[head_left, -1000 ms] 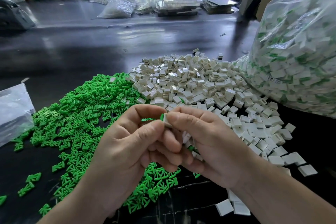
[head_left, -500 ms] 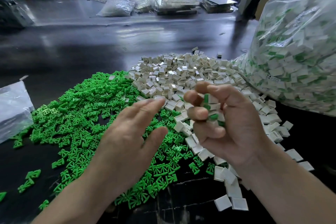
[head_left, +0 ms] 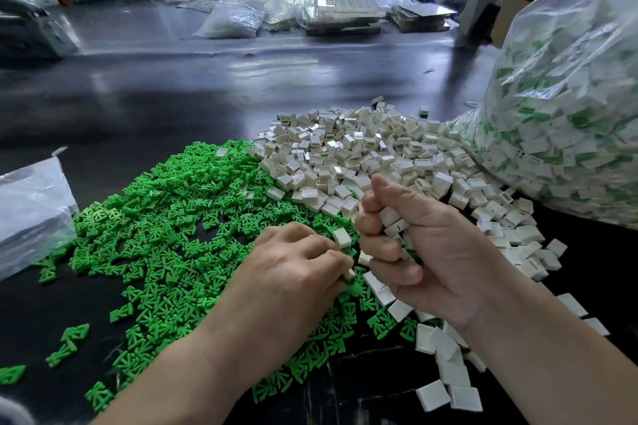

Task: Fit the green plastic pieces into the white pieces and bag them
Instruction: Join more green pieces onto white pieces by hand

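Green pieces (head_left: 179, 235): small flat bright-green plastic bits w/ a forked, fan-like shape, spread in a wide loose heap on the dark table (head_left: 155, 107), centre-left; a few strays lie apart near the left edge. White pieces (head_left: 362, 155): small boxy off-white shells, some w/ the hollow side up, some showing a thin slot. They're heaped just right of & behind the green, the two heaps touching & mixing a bit at the seam; more white ones trail toward the near edge on the right. Right hand (head_left: 424, 252) is raised over that seam, fingers curled in a fist round a handful of white shells (head_left: 392, 217), thumb on top. Left hand (head_left: 293, 272) is low on the green heap, knuckles up, fingers bent under; a white bit sits at its fingertips but can't tell if it's actually pinched. Big clear bag (head_left: 569, 97) at far right touches the white heap, packed w/ white shells w/ green showing in them. Small clear bag (head_left: 31, 210) lies at the left edge beside the green heap. Further back: more plastic bags (head_left: 231, 17) & stacked trays (head_left: 345, 10), blurry
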Demonstrator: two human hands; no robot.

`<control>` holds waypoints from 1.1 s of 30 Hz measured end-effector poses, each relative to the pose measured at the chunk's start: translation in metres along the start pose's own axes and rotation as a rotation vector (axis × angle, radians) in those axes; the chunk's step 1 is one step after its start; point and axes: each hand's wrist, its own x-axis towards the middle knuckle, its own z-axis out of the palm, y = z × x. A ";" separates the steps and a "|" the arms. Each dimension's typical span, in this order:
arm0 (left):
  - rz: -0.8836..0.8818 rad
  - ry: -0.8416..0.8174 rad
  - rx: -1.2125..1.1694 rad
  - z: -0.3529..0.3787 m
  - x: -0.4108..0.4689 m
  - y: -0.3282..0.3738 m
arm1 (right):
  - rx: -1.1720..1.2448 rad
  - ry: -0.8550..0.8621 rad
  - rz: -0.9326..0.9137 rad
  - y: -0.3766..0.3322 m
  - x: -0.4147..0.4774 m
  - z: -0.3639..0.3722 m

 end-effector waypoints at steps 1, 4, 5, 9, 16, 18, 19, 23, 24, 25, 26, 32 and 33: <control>-0.013 0.006 0.011 -0.001 0.000 0.000 | -0.007 0.007 0.012 0.000 0.000 0.000; -0.024 0.000 0.032 -0.003 0.000 0.001 | -0.035 0.012 0.036 0.002 0.000 0.000; -0.022 0.002 0.028 -0.004 0.000 0.001 | -0.042 0.008 0.040 0.002 0.001 0.000; 0.029 -0.033 0.023 -0.004 0.001 0.003 | -0.039 -0.008 0.033 0.002 0.001 -0.001; 0.028 -0.040 0.016 -0.008 0.002 0.005 | -0.071 -0.007 0.020 0.002 0.001 -0.001; 0.005 -0.031 0.002 -0.008 0.001 0.006 | -0.077 -0.011 0.018 0.003 0.001 -0.001; -0.009 -0.020 0.003 -0.007 0.001 0.006 | -0.076 -0.013 0.017 0.003 0.001 -0.002; -0.053 0.068 -0.042 -0.008 -0.002 0.006 | -0.107 -0.001 -0.006 0.003 0.000 -0.001; -0.077 0.107 -0.095 -0.010 -0.002 0.005 | -0.139 0.007 -0.017 0.003 -0.001 0.000; -0.116 0.156 -0.174 -0.012 -0.003 0.005 | -0.181 0.015 -0.027 0.003 -0.002 0.000; -0.169 0.208 -0.275 -0.015 -0.003 0.005 | -0.230 0.020 -0.032 0.003 -0.002 0.001; -0.284 0.384 -0.470 -0.025 -0.007 0.017 | -0.375 -0.116 0.076 0.012 -0.007 0.008; -0.271 0.379 -0.452 -0.026 -0.008 0.019 | -0.374 -0.137 0.090 0.013 -0.007 0.008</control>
